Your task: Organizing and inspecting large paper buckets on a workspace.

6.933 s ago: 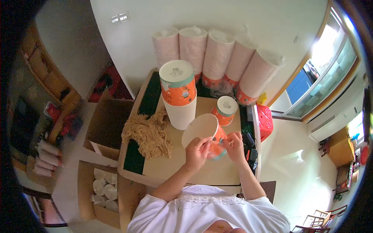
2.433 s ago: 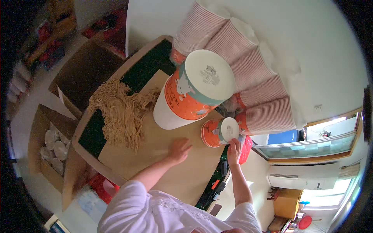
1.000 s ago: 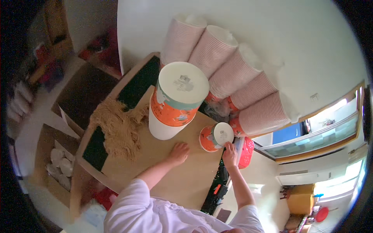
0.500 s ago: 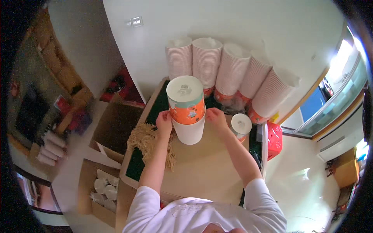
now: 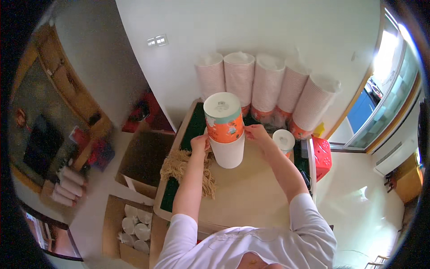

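Note:
An orange-and-teal printed paper bucket stands upside down, its pale base up, over a plain white paper bucket that narrows downward. At the left side of the level where they meet, my left hand is closed, pinching the edge. My right hand pinches the same edge on the right. Whether a thin strand lies in my fingers is too small to tell. Beside my left forearm lies a bundle of tan raffia-like strands. Another printed bucket sits upside down beyond my right forearm.
Several tall stacks of white paper buckets in clear plastic line the wall behind the table. Left of the table, open cardboard boxes stand on the floor, one holding white wrapped items. A red plastic stool is at the right.
The view has shifted slightly, so the whole scene sits a little differently in the picture. My hands stay at the two buckets' meeting edge, fingers still pinched on both sides.

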Tool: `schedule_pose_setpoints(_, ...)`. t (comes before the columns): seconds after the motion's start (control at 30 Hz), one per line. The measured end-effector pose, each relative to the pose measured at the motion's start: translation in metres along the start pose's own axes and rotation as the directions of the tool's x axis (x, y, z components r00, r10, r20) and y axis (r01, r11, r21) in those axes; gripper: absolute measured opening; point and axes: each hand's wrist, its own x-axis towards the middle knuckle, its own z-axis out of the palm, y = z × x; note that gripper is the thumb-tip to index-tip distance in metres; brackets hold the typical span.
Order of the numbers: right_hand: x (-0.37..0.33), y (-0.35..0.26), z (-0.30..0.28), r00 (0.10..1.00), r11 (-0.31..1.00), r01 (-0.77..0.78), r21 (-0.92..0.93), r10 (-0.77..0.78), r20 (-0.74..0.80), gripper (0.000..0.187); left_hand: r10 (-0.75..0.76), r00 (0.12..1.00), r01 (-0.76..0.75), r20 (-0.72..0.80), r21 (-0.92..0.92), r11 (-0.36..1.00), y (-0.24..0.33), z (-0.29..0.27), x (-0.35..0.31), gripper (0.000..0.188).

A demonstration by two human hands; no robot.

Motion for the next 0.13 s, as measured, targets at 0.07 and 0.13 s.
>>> schedule_pose_setpoints(0.07,-0.001,0.003,-0.0032,1.0,0.999,-0.011,0.042,0.011,-0.009,0.019,-0.02,1.0,0.022,0.024,-0.056,0.998,0.0,0.0026,-0.0043,0.019)
schedule_pose_setpoints(0.13,-0.0036,0.0045,-0.0032,0.999,0.998,0.051,0.022,-0.051,0.0,0.022,-0.048,0.999,0.048,0.006,0.003,0.999,0.0022,0.0011,-0.0067,0.014)
